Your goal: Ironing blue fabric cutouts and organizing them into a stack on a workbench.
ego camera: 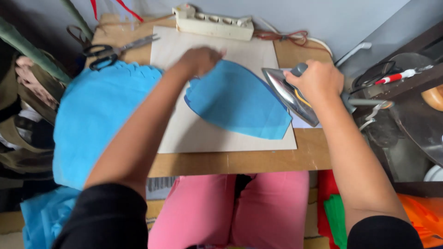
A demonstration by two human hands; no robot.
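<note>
Left hand: the left hand (199, 60) lies palm down on the upper left edge of the blue fabric piece (237, 100); it is blurred, and I cannot tell if the fingers pinch the cloth or only press it.
Right hand: the right hand (318, 80) is clenched around the handle of the clothes iron (290, 94).
Clothes iron: it is tilted, the shiny soleplate faces up and to the left, and its tip is just beside the right edge of the fabric piece.
Blue fabric piece: a curved, leaf-like cut shape, lying flat on the pale board (194, 133) in the middle of the wooden table (240, 162).
Blue fabric stack: a bigger heap of the same blue cloth (94, 117) lies at the left of the board and hangs over the table edge.
Scissors: black-handled scissors (110, 50) rest at the far left corner of the table.
Power strip: a cream power strip (213, 21) lies along the far edge, near the wall.
Legs: pink trousers (230, 210) show under the table.
</note>
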